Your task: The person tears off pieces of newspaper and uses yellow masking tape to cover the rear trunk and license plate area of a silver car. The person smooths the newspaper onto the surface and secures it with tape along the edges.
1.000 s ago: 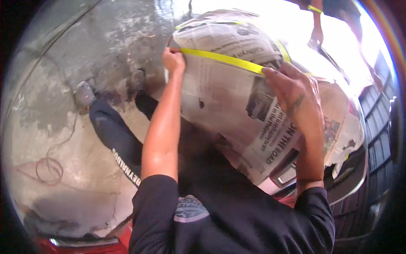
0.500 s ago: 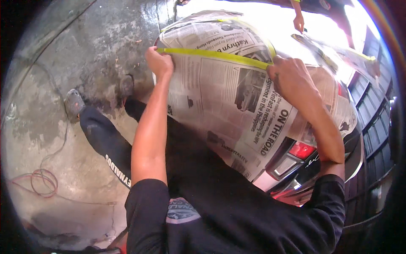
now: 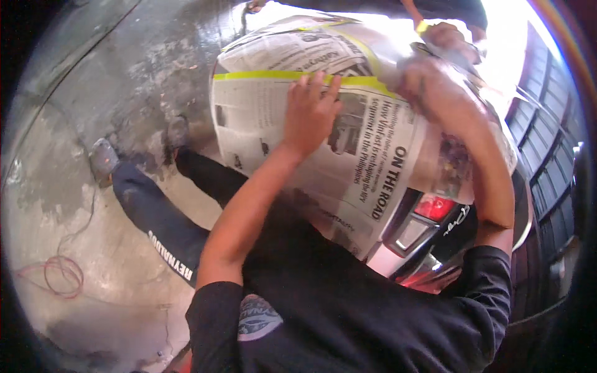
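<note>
Newspaper sheets (image 3: 280,115) cover the rear part of a car and lie over its curved body. A strip of yellow-green masking tape (image 3: 261,75) runs across them from the left edge toward my right hand. My left hand (image 3: 313,112) rests on the newspaper with fingers spread, the fingertips on the tape strip. At the strip's right end is my right hand (image 3: 435,87), curled but smeared by motion. Whether it holds anything is not visible. Below the paper shows the car's red tail light (image 3: 433,208).
Just beyond my right hand is another person's hand (image 3: 451,38), beside the newspaper. That person's dark clothing (image 3: 398,11) fills the top edge. A reddish hose (image 3: 62,276) lies coiled on the stained concrete floor (image 3: 124,248). A dark slatted shutter (image 3: 547,149) stands at the right.
My left hand has left the tape's left end and moved right onto the strip's middle. My right hand has shifted slightly up and right. The other person has come closer.
</note>
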Demonstrator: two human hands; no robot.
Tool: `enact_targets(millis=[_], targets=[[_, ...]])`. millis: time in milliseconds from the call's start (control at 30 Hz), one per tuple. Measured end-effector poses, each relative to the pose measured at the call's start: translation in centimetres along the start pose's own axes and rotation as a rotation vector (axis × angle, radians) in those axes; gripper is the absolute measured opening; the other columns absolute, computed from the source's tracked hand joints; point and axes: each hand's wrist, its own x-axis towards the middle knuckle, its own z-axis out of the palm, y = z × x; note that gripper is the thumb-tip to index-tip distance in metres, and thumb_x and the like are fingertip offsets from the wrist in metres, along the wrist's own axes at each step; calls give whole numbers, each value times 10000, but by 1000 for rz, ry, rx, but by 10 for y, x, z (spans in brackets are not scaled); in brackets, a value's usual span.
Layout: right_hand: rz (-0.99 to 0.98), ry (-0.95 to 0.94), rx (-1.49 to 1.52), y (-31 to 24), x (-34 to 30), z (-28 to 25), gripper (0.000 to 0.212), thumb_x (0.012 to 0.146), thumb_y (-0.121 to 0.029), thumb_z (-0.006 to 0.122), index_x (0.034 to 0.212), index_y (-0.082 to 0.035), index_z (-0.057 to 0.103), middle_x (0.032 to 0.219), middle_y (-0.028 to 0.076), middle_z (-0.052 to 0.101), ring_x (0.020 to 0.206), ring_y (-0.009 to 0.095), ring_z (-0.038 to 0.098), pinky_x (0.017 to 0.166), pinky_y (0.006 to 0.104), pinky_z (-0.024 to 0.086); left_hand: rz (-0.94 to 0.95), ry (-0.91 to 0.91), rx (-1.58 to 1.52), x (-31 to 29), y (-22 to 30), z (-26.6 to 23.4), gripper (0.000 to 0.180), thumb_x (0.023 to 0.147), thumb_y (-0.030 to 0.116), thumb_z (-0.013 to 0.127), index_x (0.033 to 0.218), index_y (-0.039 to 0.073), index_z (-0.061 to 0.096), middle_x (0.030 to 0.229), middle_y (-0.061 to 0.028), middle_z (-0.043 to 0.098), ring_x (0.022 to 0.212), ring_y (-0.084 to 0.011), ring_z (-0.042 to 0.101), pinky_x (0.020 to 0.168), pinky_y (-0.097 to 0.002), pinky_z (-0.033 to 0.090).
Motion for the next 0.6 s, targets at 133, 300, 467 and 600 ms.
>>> enact_targets(millis=[133,300,467,600], targets=[[-103,209,180,13,-25,-26,195,884,-62,704,1073,-74,658,1013,118,658,967,326,648,847,413,534,-11,-32,36,3,1,-4,523,908,234,702,1398,79,608,1357,-178,520,1254,-379,473,1051,-509,407],[67,182,227,37,-48,-24,178,904,-39,700,1073,-66,652,980,123,690,960,311,680,824,403,550,-14,-86,51,1,4,-1,545,942,276,671,1439,77,570,1398,-170,491,1285,-386,446,1092,-548,369],[77,24,217,59,-54,-2,125,868,18,666,967,-51,633,922,112,710,926,326,691,815,424,555,-69,-130,70,3,21,1,563,962,299,654,1483,125,530,1438,-227,440,1297,-456,428,1074,-640,367],[87,181,96,48,-60,17,118,813,30,654,883,-64,636,902,129,706,848,345,681,798,453,558,-25,-120,86,10,38,5,537,965,304,648,1475,168,549,1440,-255,428,1292,-482,427,1043,-689,369]])
